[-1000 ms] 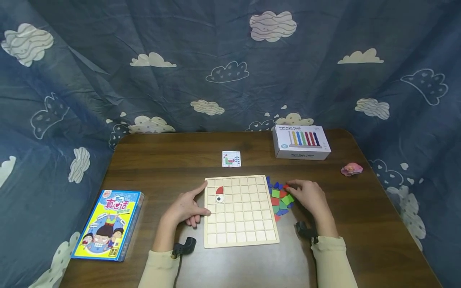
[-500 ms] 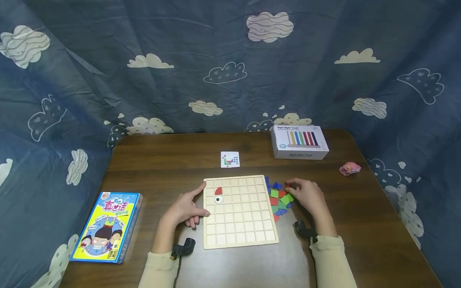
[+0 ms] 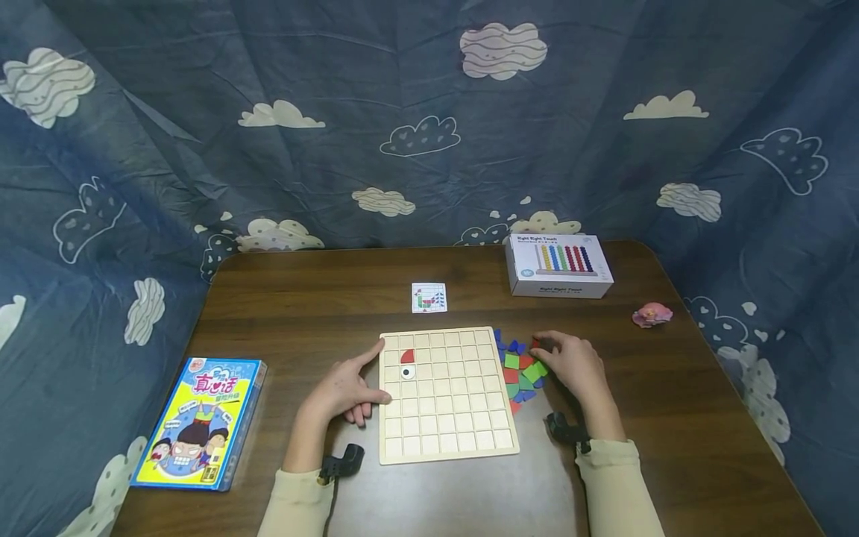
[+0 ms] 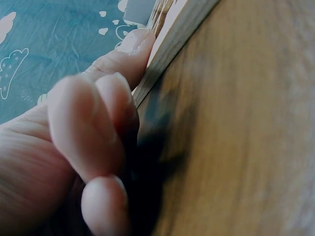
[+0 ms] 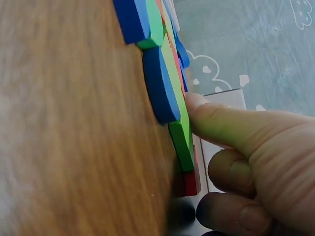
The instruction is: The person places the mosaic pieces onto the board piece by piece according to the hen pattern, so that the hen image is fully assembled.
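Note:
A pale wooden grid board [image 3: 450, 418] lies at mid-table, with a red quarter-round piece [image 3: 407, 356] and a white eye piece [image 3: 408, 371] in its upper left cells. My left hand [image 3: 338, 388] rests beside it, index finger and thumb spread against the left edge and the other fingers bent underneath. On the right, my right hand [image 3: 576, 362] reaches over a pile of colored pieces [image 3: 512, 376], thumb and index finger pinching a small red piece [image 3: 535, 344]. Green and blue pieces [image 5: 160, 91] sit close to the thumb in the right wrist view.
Behind the board lies a small picture card [image 3: 429, 297] showing a bird-like pattern. A white box [image 3: 560, 266] stands at the back right, near a pink ornament [image 3: 652, 315]. A blue and yellow box [image 3: 198, 424] lies at the left. A cloud-printed curtain [image 3: 302, 171] surrounds the table.
The small red piece between the right thumb and index finger has turned and shifted slightly. My left hand keeps its place on the board's edge. The head view has shifted slightly.

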